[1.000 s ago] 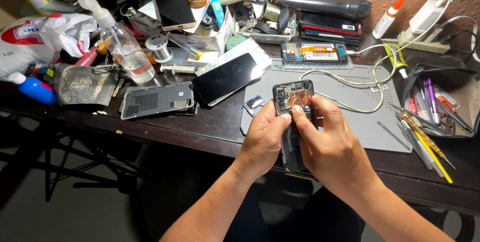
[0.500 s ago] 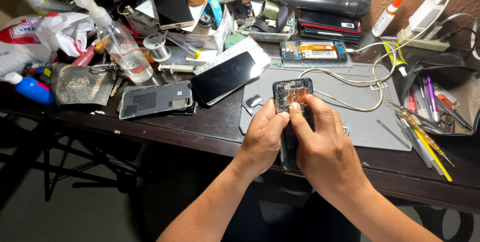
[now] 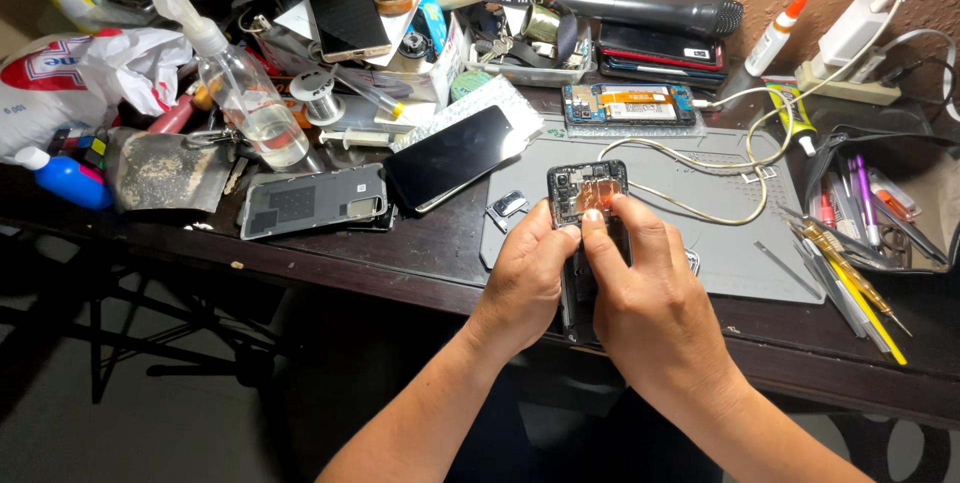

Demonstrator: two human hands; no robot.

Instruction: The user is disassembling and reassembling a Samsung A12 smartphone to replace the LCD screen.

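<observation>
An opened black phone [image 3: 583,188] with its back cover off lies upright on a grey work mat [image 3: 700,233] at the desk's front edge. My left hand [image 3: 525,278] grips its left side, thumb against the frame. My right hand [image 3: 650,298] holds the right side and covers the lower half, with the index finger and thumb pressing on the copper-coloured part near the top. The phone's lower body is hidden under both hands.
A dark phone back cover [image 3: 312,201] and a black screen panel [image 3: 455,155] lie left of the mat. Another opened phone [image 3: 628,103] sits behind it. A white cable [image 3: 700,158] loops across the mat. A spray bottle [image 3: 240,93], glue bottle [image 3: 775,35] and tool pouch [image 3: 880,213] crowd the desk.
Both hands stay on the phone; my right fingers have shifted slightly on its upper part. The view has drifted a little.
</observation>
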